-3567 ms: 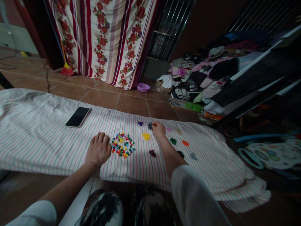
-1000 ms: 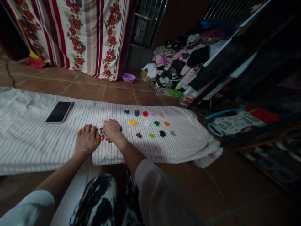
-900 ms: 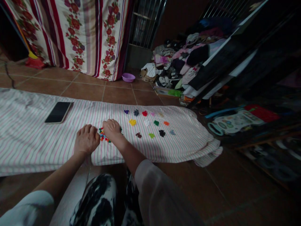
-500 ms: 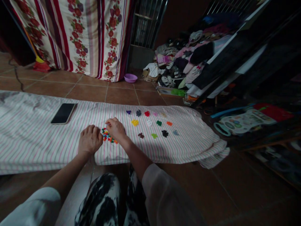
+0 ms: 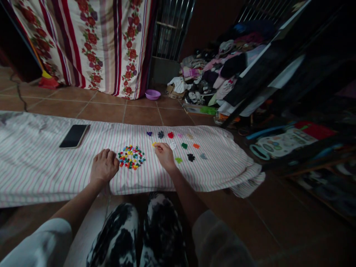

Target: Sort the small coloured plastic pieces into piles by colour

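Observation:
A mixed pile of small coloured pieces (image 5: 131, 157) lies on the striped cloth (image 5: 72, 167). My left hand (image 5: 104, 165) rests flat on the cloth, touching the pile's left edge. Over the yellow group (image 5: 154, 144), my right hand (image 5: 164, 155) has its fingertips pinched together; whatever they hold is too small to make out, and the hand hides most of that group. Around it sit small single-colour groups: purple (image 5: 149, 133), dark grey (image 5: 160, 134), red (image 5: 170, 135), white (image 5: 172, 146), dark green (image 5: 184, 146), orange (image 5: 196, 146), light green (image 5: 178, 160) and black (image 5: 191, 157).
A phone (image 5: 74, 136) lies on the cloth at the left. Beyond the far edge are a purple basin (image 5: 152, 95), a floral curtain (image 5: 94, 48) and a heap of clothes (image 5: 214, 70). A dark rack (image 5: 267, 70) slants at the right.
My right hand has moved right, from the mixed pile to the yellow group, uncovering the pile. My left hand stays beside the pile. The view has shifted slightly.

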{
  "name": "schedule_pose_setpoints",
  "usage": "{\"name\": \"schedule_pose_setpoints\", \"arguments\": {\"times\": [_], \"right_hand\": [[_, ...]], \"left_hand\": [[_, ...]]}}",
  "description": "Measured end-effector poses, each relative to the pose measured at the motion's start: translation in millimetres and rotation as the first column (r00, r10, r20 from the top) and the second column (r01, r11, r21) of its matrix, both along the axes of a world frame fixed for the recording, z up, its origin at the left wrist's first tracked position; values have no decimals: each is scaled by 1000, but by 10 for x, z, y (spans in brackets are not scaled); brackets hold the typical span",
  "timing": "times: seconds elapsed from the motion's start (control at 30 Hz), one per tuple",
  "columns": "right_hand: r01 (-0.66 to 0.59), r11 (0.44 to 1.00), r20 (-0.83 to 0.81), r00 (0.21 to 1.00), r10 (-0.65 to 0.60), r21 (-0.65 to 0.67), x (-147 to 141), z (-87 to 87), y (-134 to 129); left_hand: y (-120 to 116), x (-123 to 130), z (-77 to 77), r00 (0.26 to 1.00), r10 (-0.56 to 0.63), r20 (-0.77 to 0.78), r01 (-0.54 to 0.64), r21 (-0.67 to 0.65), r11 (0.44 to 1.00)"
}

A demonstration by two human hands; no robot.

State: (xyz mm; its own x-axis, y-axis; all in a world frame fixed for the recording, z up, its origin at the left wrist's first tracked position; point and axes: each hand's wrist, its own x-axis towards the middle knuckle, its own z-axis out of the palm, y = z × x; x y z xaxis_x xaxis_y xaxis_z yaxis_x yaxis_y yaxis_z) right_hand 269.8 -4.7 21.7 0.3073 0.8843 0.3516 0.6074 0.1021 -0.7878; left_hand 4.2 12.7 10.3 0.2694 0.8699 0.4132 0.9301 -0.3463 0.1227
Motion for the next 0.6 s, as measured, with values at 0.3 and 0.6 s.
{"name": "schedule_pose_setpoints", "arguments": {"times": [0.3, 0.6], "right_hand": [[258, 945, 70, 958, -277, 203, 1022, -117, -622], [529, 836, 61, 839, -541, 143, 1910, -327, -1024]], "left_hand": [[-52, 7, 35, 999, 13, -40, -14, -5, 1000], [-178, 61, 125, 988, 155, -9, -155, 2, 988]]}}
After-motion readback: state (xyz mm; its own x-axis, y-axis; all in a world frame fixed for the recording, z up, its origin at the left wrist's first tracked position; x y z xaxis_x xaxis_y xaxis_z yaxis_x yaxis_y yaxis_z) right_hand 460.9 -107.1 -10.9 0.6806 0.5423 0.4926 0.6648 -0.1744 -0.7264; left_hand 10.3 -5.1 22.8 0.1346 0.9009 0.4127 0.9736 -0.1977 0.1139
